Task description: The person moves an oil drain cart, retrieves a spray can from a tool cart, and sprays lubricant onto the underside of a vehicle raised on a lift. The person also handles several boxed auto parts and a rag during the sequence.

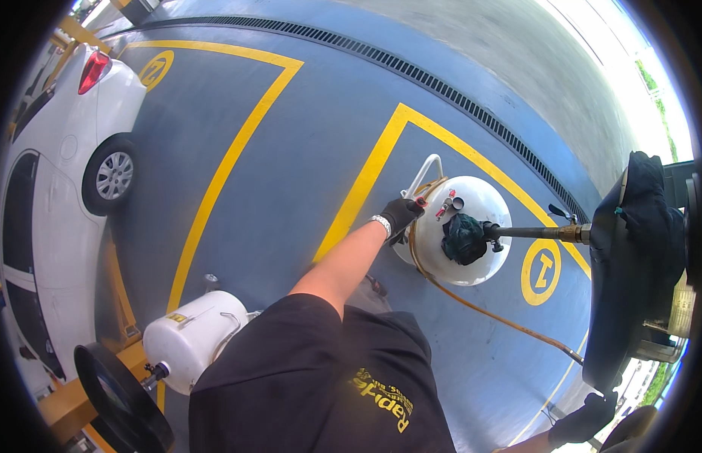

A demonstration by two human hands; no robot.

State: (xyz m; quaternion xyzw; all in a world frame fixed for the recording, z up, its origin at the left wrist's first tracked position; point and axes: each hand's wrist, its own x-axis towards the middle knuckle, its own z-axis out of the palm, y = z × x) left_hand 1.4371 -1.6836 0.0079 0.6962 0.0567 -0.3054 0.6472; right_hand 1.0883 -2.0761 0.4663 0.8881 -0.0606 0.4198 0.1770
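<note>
A white round-topped tank [479, 198] stands on the blue floor, with a metal pole [531, 232] rising from its top toward the right. Dark cloth or plastic [464, 240] is bunched around the pole's base. My left hand [401, 216], in a black glove, is closed beside the tank's white tubular handle [425, 170]. Its fingertips meet a small red fitting [421, 201] near a brown hose [472, 306]. Lower right, my gloved right hand [585, 420] reaches the bottom edge of a large black part [630, 257]; its grip is unclear.
A second white tank [189, 332] with a black round pan [123, 396] lies lower left in view. Beyond it is a white car [60, 189]. Yellow lines [238, 155] mark the floor, and a drain grate [396, 62] crosses behind. A brass valve [574, 232] sits on the pole.
</note>
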